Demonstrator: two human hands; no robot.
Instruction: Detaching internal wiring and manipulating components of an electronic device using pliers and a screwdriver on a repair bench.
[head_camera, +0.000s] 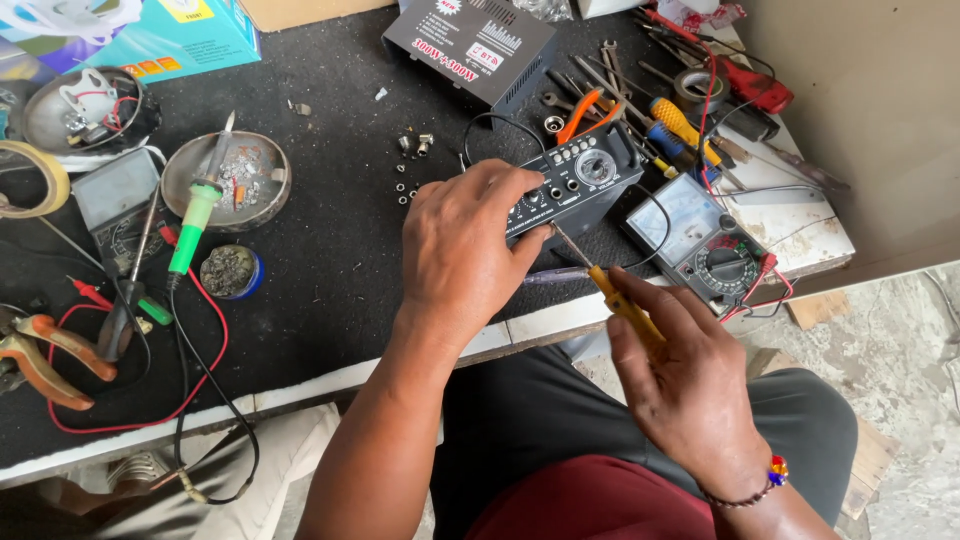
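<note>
Two hands are on the job at the front edge of the black workbench (330, 250): the left hand (465, 245) is clamped down over the near end of a small black amplifier (580, 180), fingers wrapped across its knob-covered face, pinning it to the bench top. The right hand (685, 375) grips a yellow-handled screwdriver (610, 290) tight in a closed fist, its thin shaft angled up so the tip meets the amplifier's lower front edge just beside the left fingers. An analog multimeter (705, 240) lies just right of the amplifier, red lead trailing. Off to the left, a green-handled soldering iron (195, 215) rests across a round metal dish (270, 170), orange-handled pliers (45, 355) well apart.
</note>
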